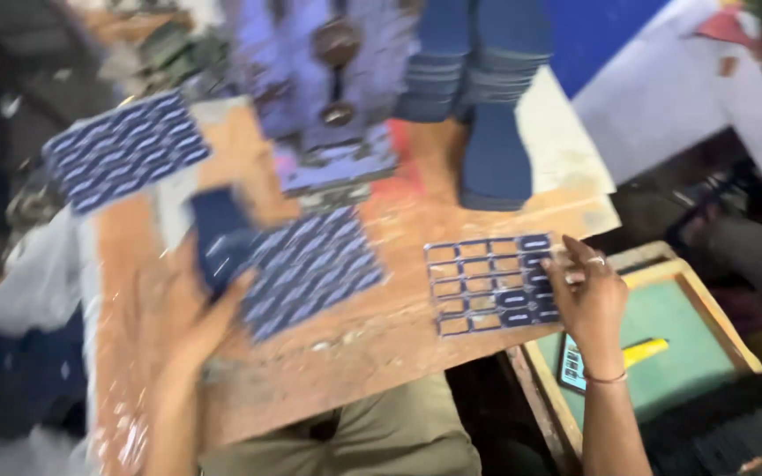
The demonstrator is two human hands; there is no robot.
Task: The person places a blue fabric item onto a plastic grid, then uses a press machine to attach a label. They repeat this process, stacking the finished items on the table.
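Head view: a worn wooden bench (372, 344) fills the middle of the frame, and the person's lap shows below its near edge.

The right hand (588, 295) rests at the right side of a punched-out blue grid (491, 284), a sheet with most of its cells empty and a few dark pieces left in the right-hand column. Its fingers are bent and press on that column, seemingly pinning the flimsy sheet flat on the bench. It grips nothing fully; the fingertips only touch the sheet.

The left hand (196, 317) is blurred by motion. It reaches up toward a dark blue piece (218, 236) at the corner of a patterned sheet (310, 269), which lies flat in the centre of the bench. The fingers look spread and touch the piece, but the blur hides whether they pinch it, so the grip cannot be told.

A second patterned sheet (125, 150) lies tilted at the far left, partly over the bench edge, well apart from both hands. At the back stands a metal press (337, 97), with stacks of blue cut pieces (478, 79) just beside it on the right, within reach of the worker.

To the right of the bench, lower down, sits a wooden tray (707, 304) with a green floor; in it lie a yellow pen (646, 351) and a small card (572, 363), below the right wrist.
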